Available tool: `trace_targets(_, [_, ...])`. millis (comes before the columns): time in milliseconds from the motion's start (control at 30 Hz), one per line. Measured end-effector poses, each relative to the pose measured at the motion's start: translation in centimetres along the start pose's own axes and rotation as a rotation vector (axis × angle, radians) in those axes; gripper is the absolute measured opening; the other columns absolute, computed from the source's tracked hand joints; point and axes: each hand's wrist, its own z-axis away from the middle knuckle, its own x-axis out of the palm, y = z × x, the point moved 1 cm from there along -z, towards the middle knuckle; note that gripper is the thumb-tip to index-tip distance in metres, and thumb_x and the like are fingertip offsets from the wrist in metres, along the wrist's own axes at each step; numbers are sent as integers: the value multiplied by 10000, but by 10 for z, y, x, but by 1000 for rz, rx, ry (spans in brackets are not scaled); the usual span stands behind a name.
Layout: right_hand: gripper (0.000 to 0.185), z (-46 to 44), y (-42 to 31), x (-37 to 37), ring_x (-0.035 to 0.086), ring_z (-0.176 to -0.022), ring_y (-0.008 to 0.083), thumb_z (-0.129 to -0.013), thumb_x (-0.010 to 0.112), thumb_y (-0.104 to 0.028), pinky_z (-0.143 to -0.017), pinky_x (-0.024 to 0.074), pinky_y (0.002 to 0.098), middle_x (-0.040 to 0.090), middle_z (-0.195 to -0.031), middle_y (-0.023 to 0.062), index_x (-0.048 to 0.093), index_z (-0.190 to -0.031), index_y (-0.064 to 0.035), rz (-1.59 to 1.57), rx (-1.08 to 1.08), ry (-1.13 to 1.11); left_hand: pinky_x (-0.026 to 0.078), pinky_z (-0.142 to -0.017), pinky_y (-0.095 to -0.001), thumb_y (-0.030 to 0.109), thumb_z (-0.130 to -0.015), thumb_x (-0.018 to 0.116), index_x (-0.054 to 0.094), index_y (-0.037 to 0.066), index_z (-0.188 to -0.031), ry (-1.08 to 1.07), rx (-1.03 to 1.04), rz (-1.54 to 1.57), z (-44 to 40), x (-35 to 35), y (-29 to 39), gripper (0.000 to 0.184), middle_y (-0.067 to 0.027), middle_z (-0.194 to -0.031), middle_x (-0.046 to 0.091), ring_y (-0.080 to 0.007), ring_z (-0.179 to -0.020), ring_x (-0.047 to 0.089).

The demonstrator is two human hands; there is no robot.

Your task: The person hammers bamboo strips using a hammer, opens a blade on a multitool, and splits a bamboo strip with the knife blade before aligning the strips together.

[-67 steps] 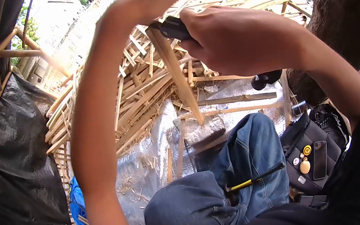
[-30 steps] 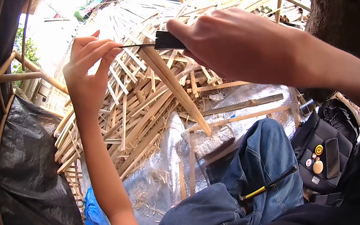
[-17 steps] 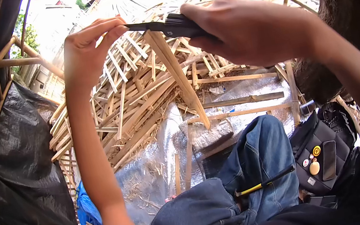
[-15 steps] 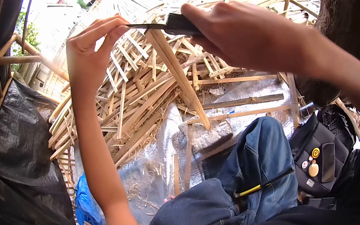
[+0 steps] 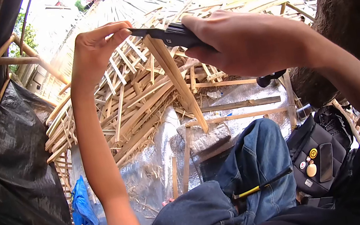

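A knife (image 5: 155, 33) with a dark blade and black handle spans the space between my hands. My right hand (image 5: 244, 41) is closed around its handle. At the other end, the fingertips of my left hand (image 5: 102, 42) pinch the blade's tip. Under the blade stands a split bamboo piece (image 5: 175, 79), slightly tilted, its top end against or very near the edge. Its lower end reaches a concrete block (image 5: 211, 138) on the ground. Below my right hand shows a dark rounded piece (image 5: 270, 78), perhaps the handle's end.
Behind lies a heap of bamboo strips (image 5: 137, 91). A yellow-and-black tool (image 5: 262, 184) rests on my jeans. At right are a black bag (image 5: 320, 155) with a phone (image 5: 326, 161) on it and a tree trunk (image 5: 340, 12). A blue plastic bag (image 5: 83, 209) lies at left.
The knife has turned in my right hand, showing more of the handle's side, and a dark rounded piece now shows below that hand. My left hand still pinches the tip.
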Motion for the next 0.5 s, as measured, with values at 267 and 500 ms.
trace_targets(267, [222, -3, -25, -9, 717, -684, 299, -884, 563, 39, -597, 554, 359, 661, -705, 230, 520, -1067, 156, 123, 260, -191, 546, -919, -277, 63, -933, 721, 761, -36, -1065, 60, 244, -154, 1, 17, 14, 170, -104, -1034, 764, -142, -999, 693])
trace_targets(500, [367, -4, -26, -21, 707, -856, 387, -1035, 483, -251, -769, 534, 475, 687, -869, 265, 552, -1090, 106, -258, 391, -337, 558, -873, -262, 98, -929, 745, 757, -25, -1108, -67, 32, -181, -9, 3, 3, 217, -93, -1016, 772, -130, -945, 716])
